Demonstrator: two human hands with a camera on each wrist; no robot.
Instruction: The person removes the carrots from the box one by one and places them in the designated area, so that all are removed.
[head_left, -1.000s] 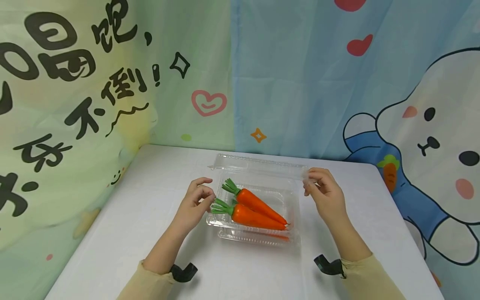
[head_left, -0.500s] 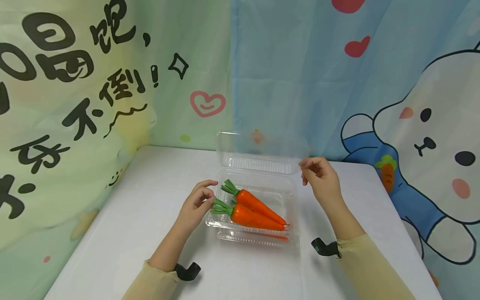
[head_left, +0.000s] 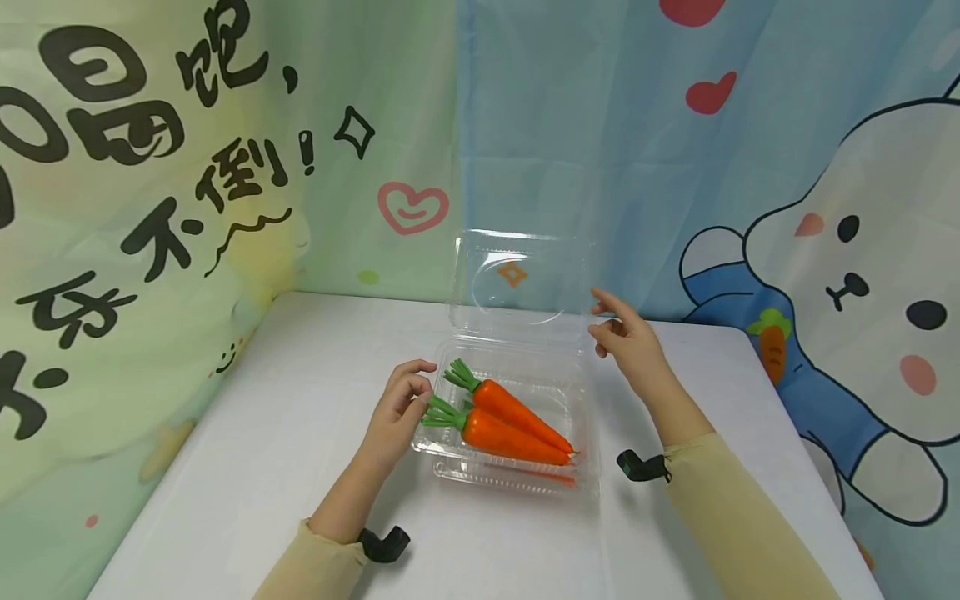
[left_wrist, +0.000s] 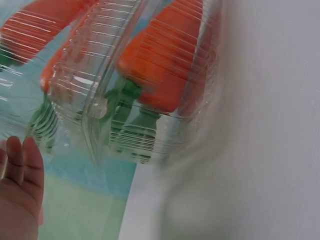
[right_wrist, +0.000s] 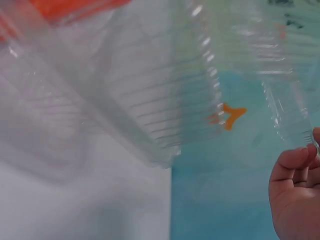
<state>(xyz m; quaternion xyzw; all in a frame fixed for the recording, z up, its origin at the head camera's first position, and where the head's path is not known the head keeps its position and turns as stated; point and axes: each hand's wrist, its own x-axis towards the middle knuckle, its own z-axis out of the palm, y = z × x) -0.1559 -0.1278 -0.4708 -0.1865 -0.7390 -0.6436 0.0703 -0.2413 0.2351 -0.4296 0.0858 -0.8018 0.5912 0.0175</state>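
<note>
A clear plastic hinged box (head_left: 592,417) sits on the white table with two orange carrots inside, one carrot (head_left: 517,437) in front of the other carrot (head_left: 521,410). Their green tops point left. At the box's left rim my left hand (head_left: 397,408) holds on with thumb and fingertips, beside the nearer carrot's greens; straight fingers (left_wrist: 31,160) show at the plastic in the left wrist view. My right hand (head_left: 630,337) pinches the right edge of the raised clear lid (head_left: 525,283), which stands up behind the box; the right wrist view shows fingertips (right_wrist: 297,157) at that edge.
The white tabletop (head_left: 300,400) ends at the back against a printed curtain (head_left: 540,167) with lettering, hearts and a cartoon bear. Each sleeve carries a black bracket (head_left: 386,546) at the wrist.
The lid has swung up and back from low over the box's rear to standing upright. My right hand has moved up and left with it; the left hand and the carrots stay nearly in place.
</note>
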